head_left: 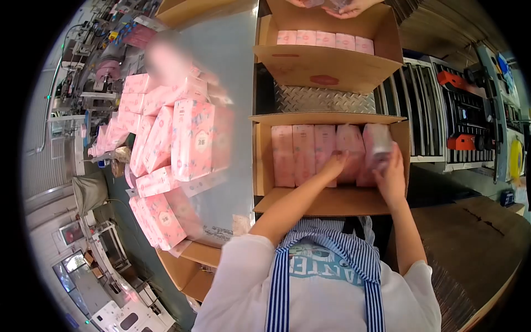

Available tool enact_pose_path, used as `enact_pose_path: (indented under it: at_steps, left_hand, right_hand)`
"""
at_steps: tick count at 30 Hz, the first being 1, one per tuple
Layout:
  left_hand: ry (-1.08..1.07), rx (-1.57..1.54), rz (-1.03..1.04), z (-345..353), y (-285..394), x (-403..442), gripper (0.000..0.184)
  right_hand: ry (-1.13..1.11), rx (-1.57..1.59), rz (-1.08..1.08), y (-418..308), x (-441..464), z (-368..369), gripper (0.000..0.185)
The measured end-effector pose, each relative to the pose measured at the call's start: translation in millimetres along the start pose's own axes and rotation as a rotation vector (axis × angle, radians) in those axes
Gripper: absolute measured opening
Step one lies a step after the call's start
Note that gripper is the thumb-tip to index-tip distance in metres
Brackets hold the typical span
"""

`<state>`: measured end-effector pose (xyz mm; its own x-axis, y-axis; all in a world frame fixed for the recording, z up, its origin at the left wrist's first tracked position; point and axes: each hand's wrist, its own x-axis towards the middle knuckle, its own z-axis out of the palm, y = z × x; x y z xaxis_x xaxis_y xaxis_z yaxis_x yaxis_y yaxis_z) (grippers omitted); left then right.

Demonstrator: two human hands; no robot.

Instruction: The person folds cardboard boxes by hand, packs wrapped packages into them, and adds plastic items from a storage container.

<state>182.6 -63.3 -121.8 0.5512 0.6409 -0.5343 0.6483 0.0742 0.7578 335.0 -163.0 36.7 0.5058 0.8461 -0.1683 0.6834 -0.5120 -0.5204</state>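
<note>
A cardboard box [326, 206] stands open in front of me, with a row of pink tissue packs [303, 155] upright inside. My left hand [335, 167] reaches over its near flap and grips the tissue pack [349, 141] second from the right, which leans slightly. At the right end, my right hand [391, 172] holds the last tissue pack [377, 138], fingers around its near right side. That pack's top is shiny and blurred. Both packs stand a little apart from each other, and their lower ends are hidden in the box.
Many tissue packs [192, 139] are piled on the metal table [221, 61] at left. Beyond my box stands another cardboard box [326, 69] holding a pink row, with another person's hands [348, 8] above it. A roller conveyor [412, 110] lies right; flattened cardboard [470, 238] is lower right.
</note>
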Motion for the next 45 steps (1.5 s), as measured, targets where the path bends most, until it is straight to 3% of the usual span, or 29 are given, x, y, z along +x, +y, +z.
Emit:
enact_pose_path:
  at_steps: [2, 4, 5, 7, 9, 11, 12, 13, 14, 16, 17, 18, 19, 20, 21, 22, 23, 24, 25, 27, 29, 31, 33, 36, 38, 40, 42, 43, 45]
  left_hand:
    - [0.146, 0.184, 0.212, 6, 2, 8, 0.055]
    - [-0.143, -0.064, -0.262, -25, 38, 0, 0.058]
    - [-0.130, -0.067, -0.270, -34, 27, 0, 0.058]
    - [-0.196, -0.063, 0.053, -57, -4, -2, 0.050]
    - [-0.055, -0.273, 0.051, -115, 23, -54, 0.039]
    - [0.245, -0.359, 0.136, -165, 30, -109, 0.029]
    - [0.447, -0.490, 0.181, -177, 4, -129, 0.028]
    - [0.643, -0.295, 0.082, -203, 2, -166, 0.027]
    - [0.857, -0.328, 0.048, -218, -15, -200, 0.024]
    - [1.295, -0.306, -0.215, -234, -46, -272, 0.020]
    - [1.584, -0.190, -0.276, -233, -105, -310, 0.020]
    - [1.748, -0.081, -0.455, -229, -116, -345, 0.021]
    - [1.772, 0.078, -0.659, -216, -162, -396, 0.020]
    - [1.767, 0.371, -0.948, -199, -183, -426, 0.020]
    - [1.750, 0.342, -1.103, -174, -231, -465, 0.023]
    - [1.651, 0.201, -1.296, -155, -260, -492, 0.026]
    - [1.459, -0.192, -1.420, -138, -280, -505, 0.028]
    - [1.200, -0.611, -1.466, -121, -288, -506, 0.031]
    - [0.990, -0.866, -1.434, -102, -290, -498, 0.034]
    - [0.975, -1.156, -1.285, -78, -267, -461, 0.043]
    - [0.996, -1.211, -1.140, -52, -284, -438, 0.044]
    - [1.058, -1.212, -1.059, -37, -292, -422, 0.044]
    - [1.102, -1.196, -1.011, -28, -301, -408, 0.045]
    - [1.115, -1.154, -0.953, -26, -311, -396, 0.045]
    - [1.098, -1.134, -0.904, -29, -317, -400, 0.046]
    - [1.036, -1.172, -0.826, -34, -316, -409, 0.047]
    - [0.844, -1.398, -0.695, -49, -294, -423, 0.051]
    - [0.656, -1.544, -0.588, -48, -292, -428, 0.055]
    - [0.488, -1.602, -0.504, -47, -276, -433, 0.055]
  right_hand:
    - [-0.308, -0.417, 0.053, -29, 14, 10, 0.086]
    - [-0.413, -0.541, 0.028, 2, 40, 65, 0.084]
    - [-0.509, -0.664, -0.004, 10, 57, 86, 0.082]
    - [-0.643, -0.605, 0.009, -4, 99, 74, 0.074]
    - [-0.789, -0.564, 0.009, 8, 143, 91, 0.068]
    - [-0.830, -0.264, -0.291, 72, 187, 143, 0.054]
    - [-0.861, -0.273, -0.322, 79, 192, 147, 0.054]
    - [-0.754, -0.180, -0.342, 82, 192, 152, 0.049]
    - [-0.647, -0.083, -0.357, 80, 187, 157, 0.044]
    - [-0.521, -0.313, -0.123, 58, 161, 155, 0.047]
    - [-0.387, 0.031, 0.001, 56, 141, 159, 0.050]
    - [-0.330, 0.007, 0.043, 82, 117, 186, 0.055]
    - [-0.273, -0.013, 0.086, 110, 93, 214, 0.060]
    - [-0.284, -0.210, 0.048, 118, 80, 220, 0.064]
    - [-0.292, -0.406, 0.008, 126, 66, 226, 0.067]
    - [-0.496, -0.565, 0.023, 75, 57, 190, 0.073]
    - [-0.695, -0.721, 0.031, 36, 48, 172, 0.080]
    - [-0.715, -0.810, -0.057, 47, 53, 182, 0.080]
    - [-0.733, -0.899, -0.151, 70, 64, 191, 0.081]
    - [-0.727, -0.548, -0.264, 169, 95, 228, 0.076]
    - [-0.917, -0.237, -0.175, 140, 112, 203, 0.057]
    - [-0.766, 0.032, -0.039, 170, 129, 207, 0.042]
    - [-0.941, 0.064, 0.234, 111, 119, 177, 0.039]
    - [-1.099, -0.077, 0.194, 101, 125, 196, 0.037]
    - [-1.185, -0.246, -0.043, 84, 113, 198, 0.038]
    - [-1.212, -0.246, -0.022, 36, 106, 199, 0.040]
    - [-1.172, -0.282, -0.220, 6, 103, 203, 0.032]
    - [-1.180, -0.290, -0.232, 9, 114, 213, 0.032]
    - [-1.271, -0.039, -0.143, 12, 128, 235, 0.035]
